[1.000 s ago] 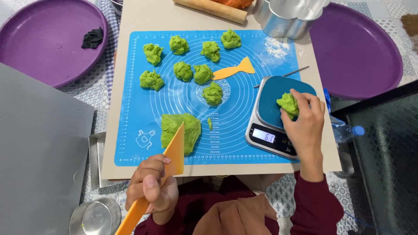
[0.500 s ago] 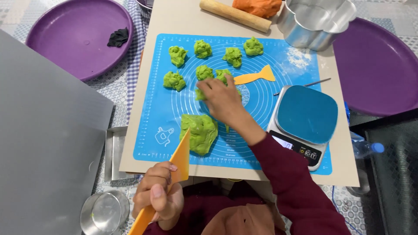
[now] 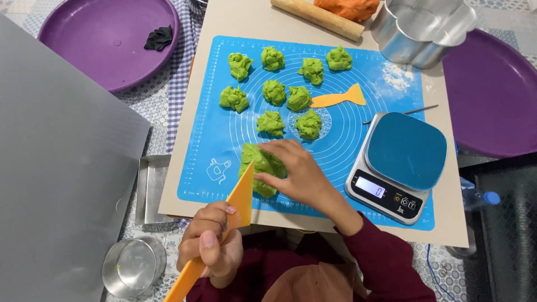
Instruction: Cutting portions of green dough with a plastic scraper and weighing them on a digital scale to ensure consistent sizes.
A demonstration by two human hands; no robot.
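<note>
A large, rough lump of bright green dough (image 3: 260, 169) lies on the near part of the blue silicone mat, its surface creased and uneven, with the right hand pressed on its right side and partly covering it. A flat orange plastic scraper (image 3: 224, 230), long and wedge-shaped, is gripped low in the left hand and slants up to the right, its pointed top edge resting against the lump's left flank. Nine small torn green dough pieces (image 3: 274, 91) sit apart in loose rows farther up the mat.
</note>
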